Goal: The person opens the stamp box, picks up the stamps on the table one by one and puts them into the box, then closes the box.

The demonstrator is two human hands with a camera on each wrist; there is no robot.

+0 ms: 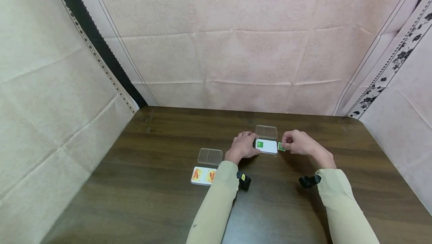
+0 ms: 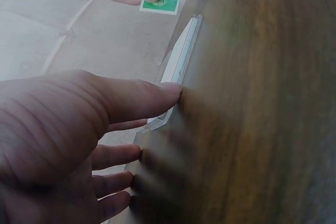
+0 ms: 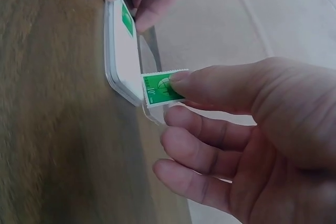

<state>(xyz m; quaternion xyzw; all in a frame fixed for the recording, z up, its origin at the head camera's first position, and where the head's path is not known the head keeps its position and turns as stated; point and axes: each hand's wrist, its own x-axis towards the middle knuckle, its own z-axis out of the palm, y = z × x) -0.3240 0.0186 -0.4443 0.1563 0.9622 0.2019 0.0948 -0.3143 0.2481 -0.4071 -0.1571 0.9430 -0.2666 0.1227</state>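
My right hand [image 1: 300, 143] pinches a green postage stamp [image 3: 161, 87] with a perforated white edge between thumb and forefinger. The stamp is at the right end of a small flat white case [image 1: 269, 146]; whether they touch I cannot tell. Another green stamp [image 1: 260, 144] lies on the left part of that case. My left hand [image 1: 243, 146] grips the case at its left end, thumb [image 2: 167, 94] on the near edge and fingers on the far side. Behind the case lies a clear plastic lid [image 1: 266, 131].
A second flat case [image 1: 204, 176] showing two orange-and-red pictures lies nearer and to the left, partly covered by my left sleeve [image 1: 219, 202]. Its clear lid [image 1: 210, 156] lies behind it. Pale cloth [image 1: 229, 56] hangs around the brown wooden table [image 1: 162, 184].
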